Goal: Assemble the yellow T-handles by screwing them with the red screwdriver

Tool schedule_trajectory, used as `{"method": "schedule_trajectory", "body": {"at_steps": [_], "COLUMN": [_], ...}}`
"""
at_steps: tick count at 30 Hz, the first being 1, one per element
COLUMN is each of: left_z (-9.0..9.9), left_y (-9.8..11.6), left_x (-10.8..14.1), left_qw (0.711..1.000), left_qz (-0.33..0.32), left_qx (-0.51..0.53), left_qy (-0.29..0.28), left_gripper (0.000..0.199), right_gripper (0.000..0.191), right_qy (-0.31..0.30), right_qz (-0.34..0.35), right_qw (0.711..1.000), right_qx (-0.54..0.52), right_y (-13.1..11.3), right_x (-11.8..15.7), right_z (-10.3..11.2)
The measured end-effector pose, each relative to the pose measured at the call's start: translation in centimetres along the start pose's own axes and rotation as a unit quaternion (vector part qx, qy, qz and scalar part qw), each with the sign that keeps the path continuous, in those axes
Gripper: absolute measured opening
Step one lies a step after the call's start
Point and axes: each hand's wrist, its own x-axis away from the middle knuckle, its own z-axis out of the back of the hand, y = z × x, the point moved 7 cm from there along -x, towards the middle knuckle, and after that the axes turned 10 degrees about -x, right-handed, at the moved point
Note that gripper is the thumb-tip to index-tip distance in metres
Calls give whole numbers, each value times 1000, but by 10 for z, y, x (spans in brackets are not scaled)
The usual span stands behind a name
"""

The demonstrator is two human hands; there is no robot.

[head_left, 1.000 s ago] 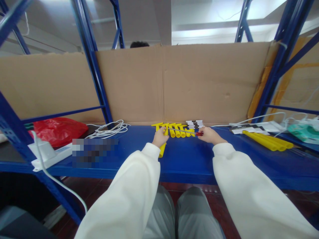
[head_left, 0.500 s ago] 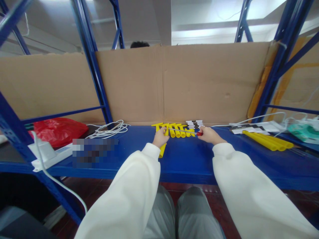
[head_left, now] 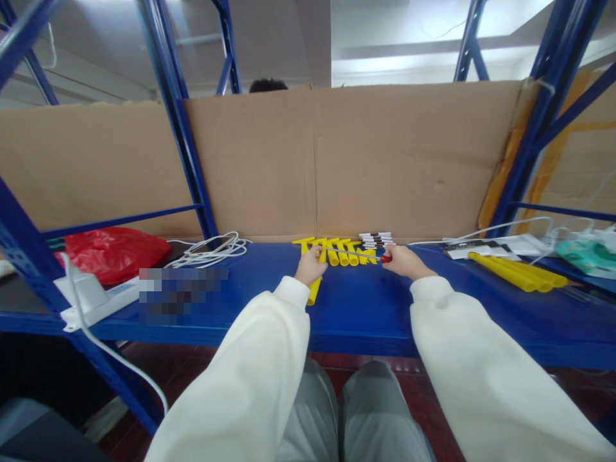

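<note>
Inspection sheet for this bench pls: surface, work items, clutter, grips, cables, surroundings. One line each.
Surface: blue shelf, bare along the front middle.
Job's things: yellow T-shaped piece and red-handled screwdriver in hand; more yellow pieces and white-and-black parts behind.
Clutter: red bag at left; yellow tubes and green packet at right; pixelated patch at left unreadable.
Grips: left grip on the yellow T-shaped piece; right grip on the screwdriver handle; tip contact unclear.
Cables: white cable bundle back left; power strip at left.
Surroundings: cardboard panel behind; blue posts; someone's hair above the panel.
</note>
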Motion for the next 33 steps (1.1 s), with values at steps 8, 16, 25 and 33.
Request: {"method": "schedule_trajectory", "body": {"at_steps": [8, 16, 25, 33], "left_z": [-2, -2, 1, 3], "left_y": [1, 1, -2, -3], "left_x": [1, 2, -3, -4], "left_qw": [999, 999, 999, 998], "left_qz": [-4, -4, -5, -7], "left_qx": [27, 46, 47, 41], "left_qy": [-18, -10, 25, 39], "left_gripper": [52, 51, 56, 54], "right_gripper": [6, 14, 12, 19], "right_qy": [0, 17, 4, -40], "right_qz": [5, 24, -4, 41], "right_qw": [1000, 998, 999, 998], "right_qx": [-28, -47, -35, -33], "right_y": [3, 7, 15, 11], "right_x": [-3, -6, -8, -9], "right_z": [-6, -7, -11, -22]}}
